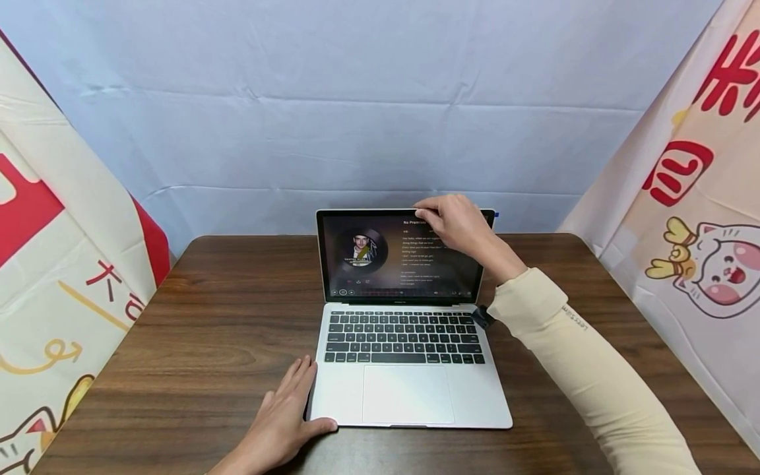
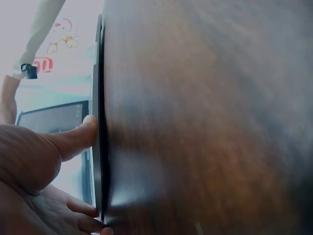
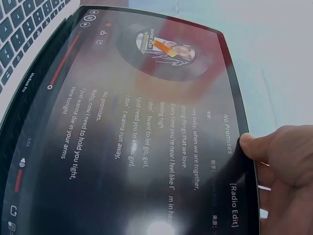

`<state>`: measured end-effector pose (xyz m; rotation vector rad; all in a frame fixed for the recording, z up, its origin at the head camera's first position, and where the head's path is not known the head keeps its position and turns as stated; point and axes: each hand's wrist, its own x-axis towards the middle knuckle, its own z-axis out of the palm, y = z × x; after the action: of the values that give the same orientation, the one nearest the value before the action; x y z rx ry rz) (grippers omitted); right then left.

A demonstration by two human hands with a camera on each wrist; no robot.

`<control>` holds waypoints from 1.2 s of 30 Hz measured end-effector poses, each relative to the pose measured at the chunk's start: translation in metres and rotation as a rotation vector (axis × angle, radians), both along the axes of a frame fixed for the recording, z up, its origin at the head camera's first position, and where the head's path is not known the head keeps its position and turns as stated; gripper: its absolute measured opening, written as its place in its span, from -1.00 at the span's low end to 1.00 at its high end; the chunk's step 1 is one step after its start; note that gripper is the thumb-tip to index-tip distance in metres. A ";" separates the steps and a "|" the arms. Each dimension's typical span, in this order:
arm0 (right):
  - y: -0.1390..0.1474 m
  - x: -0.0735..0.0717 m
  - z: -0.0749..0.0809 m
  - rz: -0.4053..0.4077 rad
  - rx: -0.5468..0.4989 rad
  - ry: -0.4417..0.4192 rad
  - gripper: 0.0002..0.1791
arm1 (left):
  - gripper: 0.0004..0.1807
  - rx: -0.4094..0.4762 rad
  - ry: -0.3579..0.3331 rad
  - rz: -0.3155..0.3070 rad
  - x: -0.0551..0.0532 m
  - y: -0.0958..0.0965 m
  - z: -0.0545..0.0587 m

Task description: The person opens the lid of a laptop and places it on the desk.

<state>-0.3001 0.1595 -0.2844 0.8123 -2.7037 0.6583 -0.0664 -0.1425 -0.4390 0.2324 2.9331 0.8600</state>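
A silver laptop [image 1: 410, 396] with black keys stands opened up on the wooden table, its lit screen [image 1: 368, 264] showing a music player with song lyrics. My right hand [image 1: 456, 221] grips the screen's top edge toward its right side, with the thumb on the front face and the other fingers behind the lid. In the right wrist view the thumb [image 3: 252, 147] lies on the black bezel. At the laptop's front left corner, my left hand [image 1: 284, 412] rests with straight fingers along the left side and the thumb against the front edge.
The brown wooden table [image 1: 237, 316] extends on both sides of the laptop. Behind it hangs a pale blue cloth [image 1: 368, 112], with printed banners [image 1: 706, 198] at left and right. A black device [image 1: 483, 316] sits at my right wrist.
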 end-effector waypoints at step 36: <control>-0.003 -0.019 -0.006 -0.142 0.013 0.079 -0.70 | 0.13 -0.016 0.010 0.001 0.000 0.001 0.000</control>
<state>-0.3190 0.1565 -0.2904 0.6278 -2.6665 0.5653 -0.0667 -0.1416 -0.4393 0.2355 2.9484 0.8370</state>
